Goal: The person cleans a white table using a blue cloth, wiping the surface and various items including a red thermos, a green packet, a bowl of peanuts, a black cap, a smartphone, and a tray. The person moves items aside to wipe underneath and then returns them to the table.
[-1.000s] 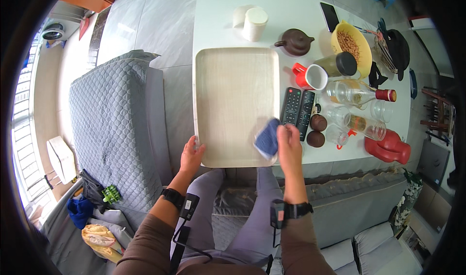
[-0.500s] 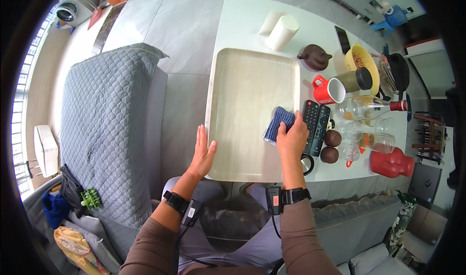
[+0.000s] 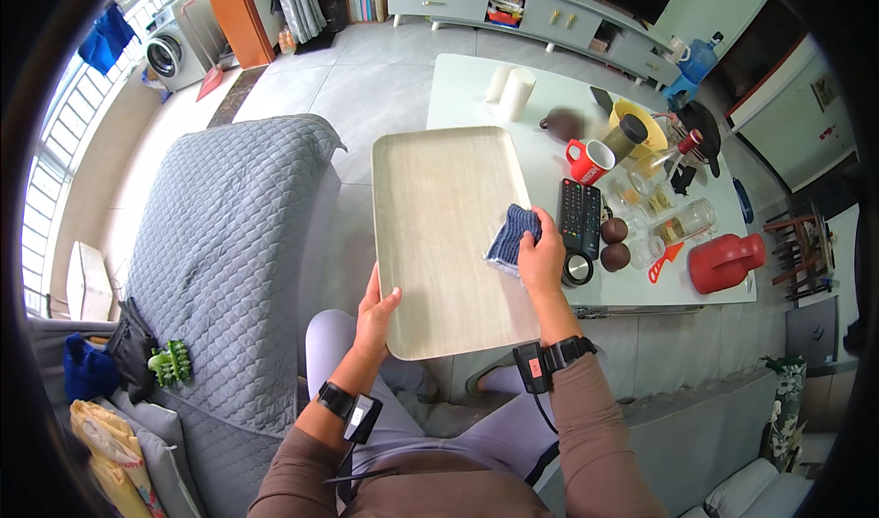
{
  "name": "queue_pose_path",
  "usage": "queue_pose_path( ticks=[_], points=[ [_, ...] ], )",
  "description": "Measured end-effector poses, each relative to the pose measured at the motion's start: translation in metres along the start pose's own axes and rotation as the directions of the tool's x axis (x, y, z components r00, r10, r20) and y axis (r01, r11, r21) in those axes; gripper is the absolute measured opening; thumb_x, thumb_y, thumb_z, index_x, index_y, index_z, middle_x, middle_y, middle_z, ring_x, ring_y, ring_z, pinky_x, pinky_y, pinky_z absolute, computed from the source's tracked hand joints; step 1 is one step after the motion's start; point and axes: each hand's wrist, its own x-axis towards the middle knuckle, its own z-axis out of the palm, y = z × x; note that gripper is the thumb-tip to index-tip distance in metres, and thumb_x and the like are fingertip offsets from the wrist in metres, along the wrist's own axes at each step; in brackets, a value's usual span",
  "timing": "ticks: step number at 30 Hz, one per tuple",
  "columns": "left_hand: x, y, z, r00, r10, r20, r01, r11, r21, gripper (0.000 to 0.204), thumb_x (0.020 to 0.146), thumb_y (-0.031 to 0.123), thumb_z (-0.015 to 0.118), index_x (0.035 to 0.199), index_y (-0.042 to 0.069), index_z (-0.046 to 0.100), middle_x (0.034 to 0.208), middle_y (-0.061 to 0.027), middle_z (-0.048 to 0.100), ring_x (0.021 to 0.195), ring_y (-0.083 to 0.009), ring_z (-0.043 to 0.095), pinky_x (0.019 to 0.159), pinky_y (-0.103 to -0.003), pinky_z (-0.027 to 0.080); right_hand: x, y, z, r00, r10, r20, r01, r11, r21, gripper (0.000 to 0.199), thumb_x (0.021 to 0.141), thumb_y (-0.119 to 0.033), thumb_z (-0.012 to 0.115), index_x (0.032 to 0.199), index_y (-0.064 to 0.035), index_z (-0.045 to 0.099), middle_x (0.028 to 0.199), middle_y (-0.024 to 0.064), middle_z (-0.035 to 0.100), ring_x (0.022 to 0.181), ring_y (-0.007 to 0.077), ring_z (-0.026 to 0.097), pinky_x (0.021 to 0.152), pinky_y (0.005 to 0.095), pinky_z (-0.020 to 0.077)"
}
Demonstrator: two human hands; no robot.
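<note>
A pale wood-toned rectangular tray (image 3: pixel 449 262) spans the space in front of me, its left side out past the table's edge. My left hand (image 3: pixel 374 318) is closed on its near left rim, thumb on top and fingers outside and below. At the right rim my right hand (image 3: pixel 540 253) is closed on a dark blue ribbed cloth (image 3: pixel 514 232) with a lighter edge. The thumb presses the cloth against the tray surface while the fingers lie along the rim, partly hidden.
On the white table (image 3: pixel 659 285) stand white cylinders (image 3: pixel 516 95), a brown teapot (image 3: pixel 565 124), a red mug (image 3: pixel 591 161), black remotes (image 3: pixel 580 216), glassware (image 3: pixel 682 223) and a red jug (image 3: pixel 723 264). A grey quilted seat (image 3: pixel 229 207) is on the left.
The tray has shifted left, out past the table edge. My left hand has gone from resting beside the rim to gripping it. My right hand has kept the cloth at the right rim.
</note>
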Motion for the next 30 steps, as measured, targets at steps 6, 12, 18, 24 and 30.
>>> queue_pose_path(
  ticks=[6,12,18,24,30],
  points=[
    [-0.021,0.057,-0.004,0.974,-0.023,0.227,0.104,0.929,-0.355,0.077,0.063,-0.001,0.058,0.136,0.008,0.037,0.117,-0.0107,0.055,0.106,-0.0257,0.057,0.088,-0.039,0.051,-0.027,-0.042,-0.019,0.967,-0.249,-0.056,0.252,0.967,0.047,0.054,0.082,-0.010,0.062,0.133,-0.0063,0.042,0.120,0.0265,0.051,0.111,0.0409,0.048,0.093,0.0465,0.0398],
    [-0.045,0.065,0.006,0.975,0.078,0.207,-0.010,0.950,-0.311,0.089,0.051,-0.003,0.054,0.138,0.009,0.037,0.116,-0.0064,0.055,0.105,-0.0222,0.057,0.089,-0.034,0.050,-0.068,-0.080,-0.010,0.931,-0.298,0.209,0.361,0.835,-0.415,0.076,0.091,-0.043,0.046,0.137,0.0147,0.025,0.145,0.0349,0.017,0.138,0.0464,0.012,0.112,0.0558,0.0082],
    [-0.070,0.074,0.004,0.958,0.005,0.285,0.052,0.980,-0.192,0.095,0.046,-0.004,0.055,0.138,0.010,0.038,0.114,-0.0017,0.055,0.103,-0.0163,0.055,0.086,-0.027,0.047,-0.004,-0.111,0.001,0.863,-0.503,-0.050,0.460,0.823,-0.332,0.074,0.092,-0.044,0.045,0.136,0.0131,0.028,0.144,0.0370,0.019,0.136,0.0482,0.017,0.111,0.0555,0.0113],
    [-0.083,0.076,0.008,0.930,-0.068,0.362,0.127,0.982,-0.140,0.100,0.046,-0.005,0.056,0.142,0.011,0.034,0.118,-0.0006,0.053,0.106,-0.0149,0.052,0.086,-0.025,0.044,0.038,-0.127,-0.011,0.862,-0.462,-0.207,0.387,0.865,-0.320,0.067,0.091,-0.038,0.048,0.133,0.0120,0.033,0.139,0.0379,0.027,0.132,0.0498,0.024,0.109,0.0556,0.0165],
    [-0.082,0.086,0.017,0.901,-0.077,0.427,0.153,0.977,-0.148,0.101,0.049,-0.009,0.058,0.144,0.011,0.030,0.125,-0.0016,0.051,0.114,-0.0168,0.050,0.095,-0.029,0.041,0.018,-0.161,-0.009,0.700,-0.695,-0.167,0.696,0.715,-0.059,0.051,0.084,-0.020,0.051,0.126,0.0074,0.044,0.138,0.0301,0.035,0.127,0.0459,0.033,0.107,0.0523,0.0244]
  ],
)
